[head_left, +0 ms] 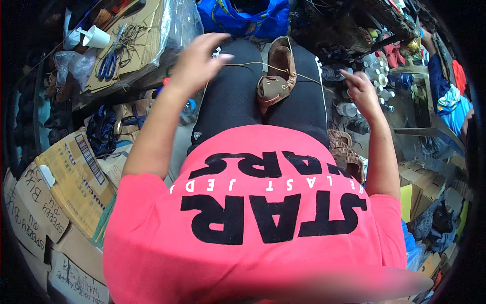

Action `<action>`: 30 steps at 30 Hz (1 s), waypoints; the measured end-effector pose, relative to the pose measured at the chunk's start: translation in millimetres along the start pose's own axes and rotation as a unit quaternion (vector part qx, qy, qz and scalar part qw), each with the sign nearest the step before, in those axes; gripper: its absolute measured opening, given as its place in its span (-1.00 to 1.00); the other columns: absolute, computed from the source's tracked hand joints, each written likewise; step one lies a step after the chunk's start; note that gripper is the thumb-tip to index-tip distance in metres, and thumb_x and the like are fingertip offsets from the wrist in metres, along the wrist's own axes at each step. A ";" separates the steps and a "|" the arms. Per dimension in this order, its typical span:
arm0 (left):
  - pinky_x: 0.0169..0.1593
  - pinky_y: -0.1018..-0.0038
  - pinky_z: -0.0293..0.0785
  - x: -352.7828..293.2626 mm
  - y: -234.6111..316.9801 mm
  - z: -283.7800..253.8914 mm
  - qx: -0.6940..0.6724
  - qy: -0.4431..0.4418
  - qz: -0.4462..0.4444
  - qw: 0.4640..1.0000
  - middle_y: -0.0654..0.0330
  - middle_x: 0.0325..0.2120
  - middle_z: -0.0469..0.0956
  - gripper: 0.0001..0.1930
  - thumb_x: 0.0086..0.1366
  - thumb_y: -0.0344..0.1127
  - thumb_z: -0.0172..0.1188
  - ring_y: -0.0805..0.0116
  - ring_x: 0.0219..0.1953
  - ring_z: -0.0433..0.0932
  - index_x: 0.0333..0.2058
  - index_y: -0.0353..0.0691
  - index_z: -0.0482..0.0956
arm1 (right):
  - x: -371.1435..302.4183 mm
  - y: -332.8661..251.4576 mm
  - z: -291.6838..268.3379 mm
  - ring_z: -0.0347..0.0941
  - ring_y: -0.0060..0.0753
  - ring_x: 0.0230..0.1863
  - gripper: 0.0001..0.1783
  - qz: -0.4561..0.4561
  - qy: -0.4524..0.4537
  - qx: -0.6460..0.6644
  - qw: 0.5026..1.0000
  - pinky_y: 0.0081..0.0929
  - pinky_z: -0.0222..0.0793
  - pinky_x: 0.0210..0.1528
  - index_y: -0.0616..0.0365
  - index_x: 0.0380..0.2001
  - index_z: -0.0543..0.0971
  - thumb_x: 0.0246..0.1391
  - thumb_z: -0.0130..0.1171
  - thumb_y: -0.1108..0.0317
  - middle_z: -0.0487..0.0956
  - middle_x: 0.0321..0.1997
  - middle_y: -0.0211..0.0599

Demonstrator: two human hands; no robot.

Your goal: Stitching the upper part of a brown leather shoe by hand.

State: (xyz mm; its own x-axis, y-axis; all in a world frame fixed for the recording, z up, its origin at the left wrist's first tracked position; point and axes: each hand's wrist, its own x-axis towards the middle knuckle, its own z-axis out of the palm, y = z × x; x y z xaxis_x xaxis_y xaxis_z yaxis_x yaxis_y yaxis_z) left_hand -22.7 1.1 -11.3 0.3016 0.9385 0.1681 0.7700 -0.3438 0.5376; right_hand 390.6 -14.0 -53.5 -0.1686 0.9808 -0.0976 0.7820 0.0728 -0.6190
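A brown moccasin-style shoe (276,83) with metal eyelets rests between my thighs, its toe pointing toward me. A thin tan lace (248,64) runs through it and stretches out to both sides. My left hand (200,63) is raised over my left thigh, slightly blurred, thumb and fingers apart; the lace passes beside or behind it, and no grip on it shows. Off my right thigh, my right hand (362,91) has its index finger extended and the other fingers curled. The lace's right side leads to those curled fingers, where its end is hidden.
Scissors (108,66), loose laces and a white cup (96,37) sit on cardboard at the far left. A blue bag (245,20) lies ahead. Several bottles (377,76) stand at the right. More brown shoes (347,152) lie by my right hip; cardboard boxes (71,172) crowd the left.
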 end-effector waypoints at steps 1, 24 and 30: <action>0.15 0.35 0.28 11.1 14.1 15.9 -0.032 0.000 0.070 0.997 0.05 0.02 0.43 -0.50 0.07 -0.20 0.28 0.13 0.09 0.40 0.02 -0.13 0.45 | 6.6 -28.8 3.4 0.42 -0.46 -0.32 -0.63 -0.018 -0.019 0.073 0.997 -0.55 0.34 -0.22 0.01 -0.10 0.59 -0.02 0.10 0.56 0.44 -0.35 -0.32; -0.17 0.58 0.39 78.1 40.6 83.5 -0.330 -0.329 -0.047 0.884 0.28 -0.44 0.58 -0.71 0.03 -0.30 0.37 0.55 -0.33 0.50 -0.30 -0.32 0.57 | 41.2 -72.5 36.2 0.42 -0.56 -0.27 -0.84 -0.148 -0.125 0.155 0.969 -0.62 0.35 -0.19 0.11 -0.41 0.63 -0.11 0.23 0.60 0.45 -0.38 -0.45; -0.07 0.56 0.38 76.7 36.0 78.1 -0.365 -0.384 -0.036 0.848 0.26 -0.38 0.59 -0.69 0.11 -0.31 0.30 0.51 -0.25 0.51 -0.17 -0.30 0.59 | 26.9 -72.3 46.5 0.43 -0.52 -0.36 -0.81 -0.178 -0.048 0.132 0.974 -0.60 0.35 -0.29 0.08 -0.36 0.63 -0.11 0.26 0.55 0.45 -0.44 -0.42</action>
State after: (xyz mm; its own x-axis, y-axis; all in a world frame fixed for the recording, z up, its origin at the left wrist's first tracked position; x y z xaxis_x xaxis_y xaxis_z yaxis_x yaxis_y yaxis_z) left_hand 72.2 58.1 -43.6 0.7610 0.5625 -0.3233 0.3341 0.0874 0.9385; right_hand 301.6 -1.3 -47.6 -0.4666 0.8793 0.0954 0.4835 0.3439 -0.8049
